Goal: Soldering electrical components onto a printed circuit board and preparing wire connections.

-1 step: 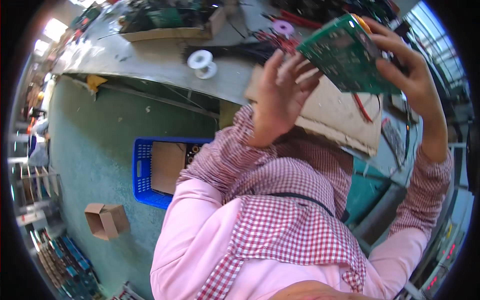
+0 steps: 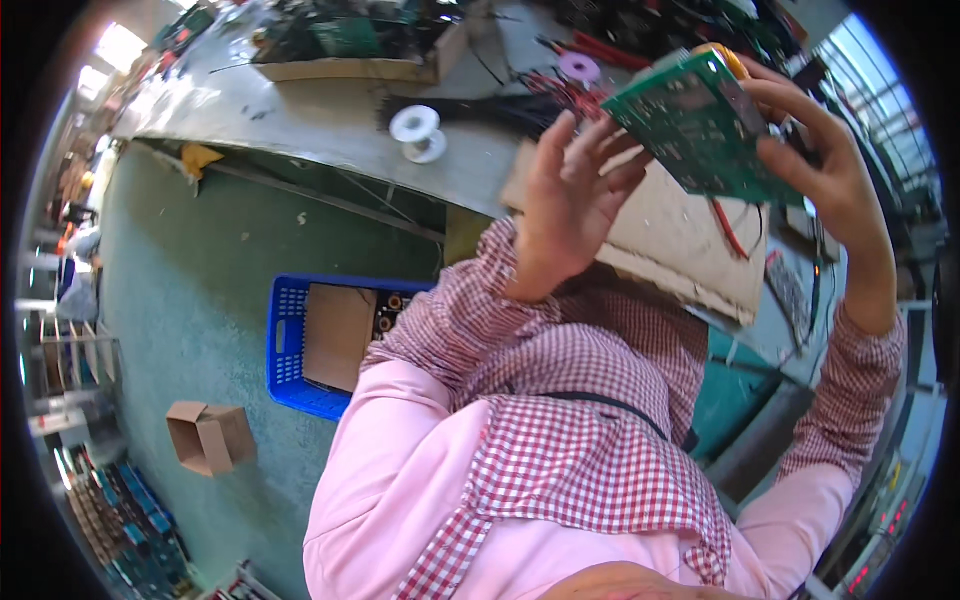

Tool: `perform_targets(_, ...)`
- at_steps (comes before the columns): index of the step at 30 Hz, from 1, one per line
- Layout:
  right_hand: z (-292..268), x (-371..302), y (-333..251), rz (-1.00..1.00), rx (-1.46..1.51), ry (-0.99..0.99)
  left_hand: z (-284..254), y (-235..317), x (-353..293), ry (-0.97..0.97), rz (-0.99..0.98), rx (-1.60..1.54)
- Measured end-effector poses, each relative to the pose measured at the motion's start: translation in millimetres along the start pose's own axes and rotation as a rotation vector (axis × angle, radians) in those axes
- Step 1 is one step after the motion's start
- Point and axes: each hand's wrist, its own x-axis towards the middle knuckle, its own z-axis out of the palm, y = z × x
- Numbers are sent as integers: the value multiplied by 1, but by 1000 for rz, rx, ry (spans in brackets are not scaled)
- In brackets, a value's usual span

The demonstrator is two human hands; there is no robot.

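Observation:
A green circuit board [image 2: 700,125] is held up over the bench at a tilt, its soldered side showing. My right hand [image 2: 825,150] grips it by the right edge, thumb on the near face and the other fingers behind. An orange-yellow part [image 2: 735,62] sticks out at the board's upper edge. My left hand [image 2: 575,205] is raised beside the board's left corner, fingers spread and holding nothing; whether a fingertip touches the corner I cannot tell. Below the board lies a cardboard sheet [image 2: 690,255] with a red wire [image 2: 730,230] over it.
A white spool [image 2: 418,130], a bundle of black wires [image 2: 510,108] and a pink roll [image 2: 578,68] lie on the bench [image 2: 300,125]. A shallow carton [image 2: 350,70] stands farther back. On the floor are a blue crate [image 2: 290,340] and a small open cardboard box [image 2: 212,440].
The whole view has shifted slightly. My right hand still holds the circuit board, and my left hand stays open beside it.

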Motion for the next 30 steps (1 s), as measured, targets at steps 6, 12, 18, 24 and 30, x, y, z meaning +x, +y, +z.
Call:
perform_targets(6,15,57,-63,-4,-34,-106,5,52,-13,-60,144,18)
perform_targets(12,33,122,-78,-123,12,-4,5,111,-11,-145,296,75)
perform_targets(18,70,169,-100,-150,-18,-78,-14,156,-25,-82,398,131)
perform_targets(24,117,213,-170,-73,128,0,-43,210,-8,-2,349,232)
perform_targets(30,111,327,-62,-107,1576,-940,-43,258,12,157,165,105)
